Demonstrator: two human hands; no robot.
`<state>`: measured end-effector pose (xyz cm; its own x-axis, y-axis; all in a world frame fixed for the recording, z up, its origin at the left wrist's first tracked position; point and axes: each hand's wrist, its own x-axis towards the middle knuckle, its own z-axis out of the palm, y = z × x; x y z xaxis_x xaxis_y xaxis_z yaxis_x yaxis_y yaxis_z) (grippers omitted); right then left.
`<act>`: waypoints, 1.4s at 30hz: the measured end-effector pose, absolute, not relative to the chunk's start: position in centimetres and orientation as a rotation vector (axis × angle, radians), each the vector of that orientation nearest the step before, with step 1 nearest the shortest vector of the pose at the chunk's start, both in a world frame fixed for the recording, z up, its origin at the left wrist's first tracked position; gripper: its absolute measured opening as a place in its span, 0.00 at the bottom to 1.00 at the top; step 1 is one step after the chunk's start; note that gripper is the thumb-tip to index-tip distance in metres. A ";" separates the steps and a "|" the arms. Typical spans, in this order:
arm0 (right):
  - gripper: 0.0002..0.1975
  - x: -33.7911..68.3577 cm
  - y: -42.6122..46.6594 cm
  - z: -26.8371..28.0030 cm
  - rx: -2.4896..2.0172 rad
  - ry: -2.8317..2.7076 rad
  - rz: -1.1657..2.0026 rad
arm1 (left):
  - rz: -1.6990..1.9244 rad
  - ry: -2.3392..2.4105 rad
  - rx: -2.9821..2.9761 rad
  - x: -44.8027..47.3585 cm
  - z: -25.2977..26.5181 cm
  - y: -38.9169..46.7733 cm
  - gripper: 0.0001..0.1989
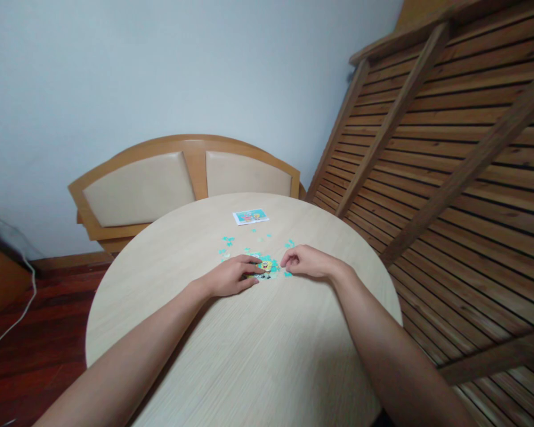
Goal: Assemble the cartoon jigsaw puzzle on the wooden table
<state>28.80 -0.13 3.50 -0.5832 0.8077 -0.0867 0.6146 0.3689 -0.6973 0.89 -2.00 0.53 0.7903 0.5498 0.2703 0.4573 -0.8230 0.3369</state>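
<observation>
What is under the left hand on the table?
Turquoise puzzle pieces and a yellow cartoon figure show just beyond the left hand. Whatever lies directly beneath it is covered, so I can't tell how far the pieces continue.

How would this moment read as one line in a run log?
left hand: on partly assembled puzzle | right hand: curled near loose pieces, grip unclear | picture card: beyond puzzle, on round table
</observation>
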 end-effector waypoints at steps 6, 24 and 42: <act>0.15 28.8 -0.6 4.1 -1.335 -2.476 1.010 | 0.530 0.776 2.730 0.9 0.5 -2.0 0.17; 0.15 28.9 0.0 3.5 -1.405 -2.410 0.928 | 0.512 0.782 2.750 0.9 0.7 -2.1 0.17; 0.15 28.7 0.0 3.2 -1.375 -2.412 0.820 | 0.529 0.732 2.733 0.9 0.8 -2.2 0.17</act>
